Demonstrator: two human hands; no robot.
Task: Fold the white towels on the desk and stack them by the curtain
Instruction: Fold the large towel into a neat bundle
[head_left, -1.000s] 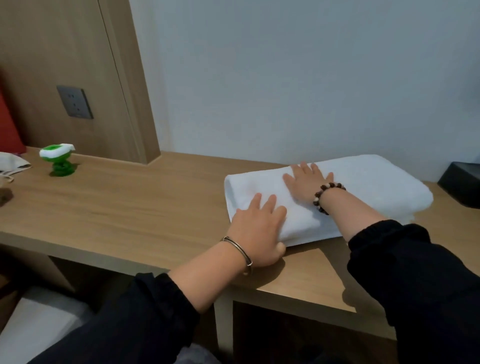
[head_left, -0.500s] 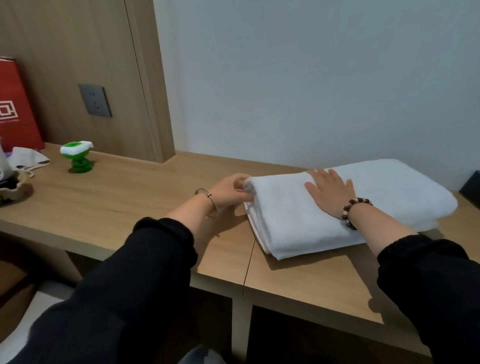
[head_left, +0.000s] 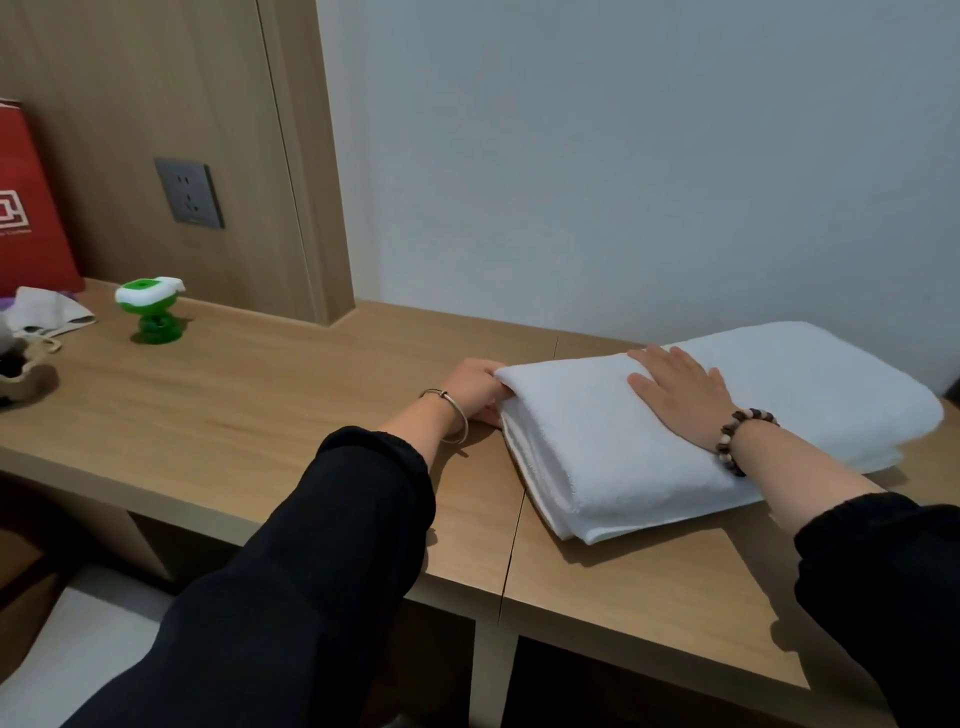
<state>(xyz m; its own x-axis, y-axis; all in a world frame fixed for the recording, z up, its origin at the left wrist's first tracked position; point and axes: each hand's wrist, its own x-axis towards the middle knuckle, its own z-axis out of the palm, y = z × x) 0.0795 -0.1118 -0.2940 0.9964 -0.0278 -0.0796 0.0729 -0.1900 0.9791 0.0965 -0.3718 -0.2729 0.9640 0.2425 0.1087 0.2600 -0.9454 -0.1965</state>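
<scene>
A folded white towel (head_left: 810, 400) lies on the wooden desk (head_left: 270, 415), at the right near the wall. My right hand (head_left: 680, 395) lies flat on top of it with straight fingers. At the towel's left end sits my left hand (head_left: 475, 392); its fingertips reach into the fold and are hidden by the cloth. No curtain is in view.
On the desk's left stand a green and white toy (head_left: 150, 309), a crumpled white cloth (head_left: 49, 314), a red bag (head_left: 28, 208) and a dark bowl-like object (head_left: 21, 379). A grey wall socket (head_left: 189, 193) is on the wood panel. The desk's front edge runs below my arms.
My left hand went from pressing on the towel's near corner to its far left end and slipped fingers into the fold. The right hand stayed flat on top.
</scene>
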